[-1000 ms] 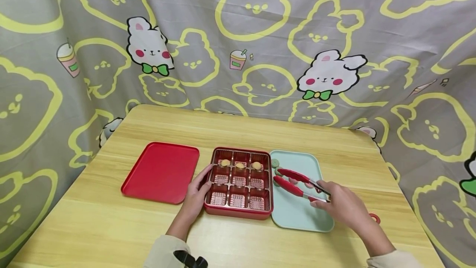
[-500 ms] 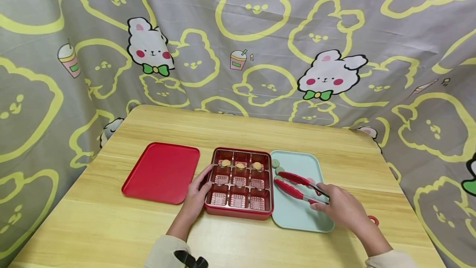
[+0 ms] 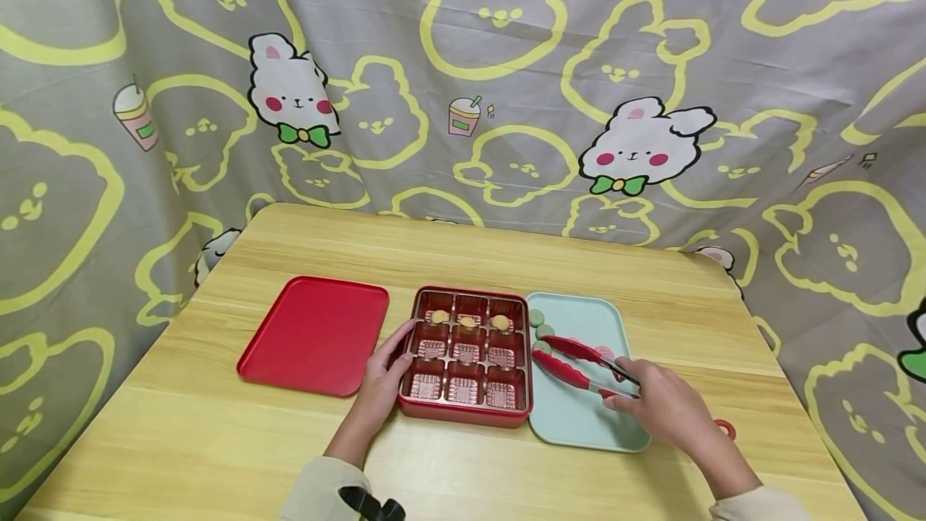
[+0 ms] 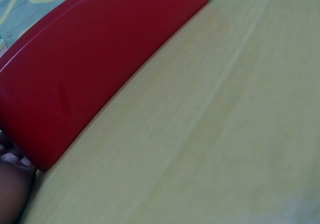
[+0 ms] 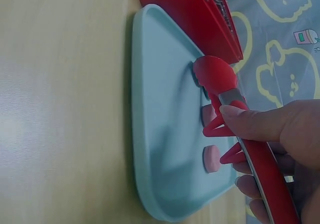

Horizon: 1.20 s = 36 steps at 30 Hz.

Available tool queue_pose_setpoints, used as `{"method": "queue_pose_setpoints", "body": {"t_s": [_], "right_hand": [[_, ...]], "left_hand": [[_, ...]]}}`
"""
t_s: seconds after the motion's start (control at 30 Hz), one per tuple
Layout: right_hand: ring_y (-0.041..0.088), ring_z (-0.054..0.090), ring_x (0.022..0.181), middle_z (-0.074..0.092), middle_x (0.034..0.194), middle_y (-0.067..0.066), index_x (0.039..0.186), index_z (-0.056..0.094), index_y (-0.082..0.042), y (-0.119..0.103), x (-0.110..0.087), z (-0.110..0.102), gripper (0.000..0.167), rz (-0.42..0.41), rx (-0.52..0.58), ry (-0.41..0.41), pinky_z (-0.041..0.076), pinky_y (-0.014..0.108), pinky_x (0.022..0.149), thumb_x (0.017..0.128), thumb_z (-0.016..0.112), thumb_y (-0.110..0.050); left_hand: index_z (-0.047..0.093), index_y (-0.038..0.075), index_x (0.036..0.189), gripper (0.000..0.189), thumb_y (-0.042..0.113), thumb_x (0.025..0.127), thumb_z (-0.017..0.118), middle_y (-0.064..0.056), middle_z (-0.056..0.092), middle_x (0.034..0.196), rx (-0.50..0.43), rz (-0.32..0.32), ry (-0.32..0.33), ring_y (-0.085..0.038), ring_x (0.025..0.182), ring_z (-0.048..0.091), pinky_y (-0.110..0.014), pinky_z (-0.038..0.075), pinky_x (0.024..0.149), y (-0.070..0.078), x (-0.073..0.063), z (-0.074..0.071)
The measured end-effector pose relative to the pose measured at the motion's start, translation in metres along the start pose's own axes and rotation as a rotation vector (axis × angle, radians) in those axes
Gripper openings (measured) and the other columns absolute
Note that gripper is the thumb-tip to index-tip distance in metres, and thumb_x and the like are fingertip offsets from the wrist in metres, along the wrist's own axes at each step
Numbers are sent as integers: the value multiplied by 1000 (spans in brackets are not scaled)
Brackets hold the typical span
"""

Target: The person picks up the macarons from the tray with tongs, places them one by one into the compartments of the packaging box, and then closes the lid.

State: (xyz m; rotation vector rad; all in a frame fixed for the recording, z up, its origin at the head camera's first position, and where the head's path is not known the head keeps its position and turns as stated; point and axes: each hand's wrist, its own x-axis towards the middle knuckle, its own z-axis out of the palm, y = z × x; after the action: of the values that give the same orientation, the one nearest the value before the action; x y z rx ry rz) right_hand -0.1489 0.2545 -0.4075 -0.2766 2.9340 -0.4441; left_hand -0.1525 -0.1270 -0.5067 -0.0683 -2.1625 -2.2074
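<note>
My right hand (image 3: 669,404) grips red-headed metal tongs (image 3: 563,371) low over the pale green tray (image 3: 586,424). The tongs' heads are spread at the tray's left side, with a small round green piece (image 3: 541,346) beside them. Two more green pieces (image 3: 536,317) lie just behind. In the right wrist view, pink round pieces (image 5: 212,159) lie under the tongs. My left hand (image 3: 379,384) rests along the left side of a red box (image 3: 463,415), fingers extended against its wall. The box's divided insert holds three tan round pieces (image 3: 500,322), one in each back-row compartment.
A shallow red lid-like tray (image 3: 314,336) lies left of the box. The green tray sits right against the box's right side. A small red ring (image 3: 727,428) shows behind my right wrist. A patterned curtain (image 3: 506,175) hangs around the wooden table (image 3: 463,481).
The tongs have shifted slightly downward and toward the front, showing more of the green pieces. My left hand and the box stay in place.
</note>
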Motion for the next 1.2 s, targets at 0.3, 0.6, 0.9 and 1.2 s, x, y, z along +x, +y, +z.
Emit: {"method": "queue_pose_setpoints", "body": {"t_s": [0.3,0.6,0.9,1.2], "right_hand": [[23,52,77,64,100,17,129,56,-2,-5,1,-9,72,-9,25,22,33,32,55,71,78,-40],[26,55,81,63,109,21,130,54,2,-9,-1,-18,77,-17,12,86,39,36,58,70,79,-40],[23,57,83,65,110,18,128,58,-2,-22,-3,-20,71,-40,20,105,40,34,59,70,80,-37],[20,56,81,65,111,15,126,60,-5,-33,-4,-17,67,-70,20,76,42,33,59,71,79,-36]], "left_hand": [[42,20,143,51,3,95,43,-5,35,150,19,5,6,-23,135,32,-14,34,97,-1,0,-1],[43,21,142,51,3,95,43,-4,35,150,11,-3,8,-22,134,33,-14,36,96,-1,0,0],[43,18,142,51,1,94,44,-6,37,149,24,21,9,-24,135,32,-12,33,98,0,-1,-1],[44,16,142,50,1,94,45,-9,37,148,35,34,11,-26,134,34,-13,34,97,1,-1,-1]]}}
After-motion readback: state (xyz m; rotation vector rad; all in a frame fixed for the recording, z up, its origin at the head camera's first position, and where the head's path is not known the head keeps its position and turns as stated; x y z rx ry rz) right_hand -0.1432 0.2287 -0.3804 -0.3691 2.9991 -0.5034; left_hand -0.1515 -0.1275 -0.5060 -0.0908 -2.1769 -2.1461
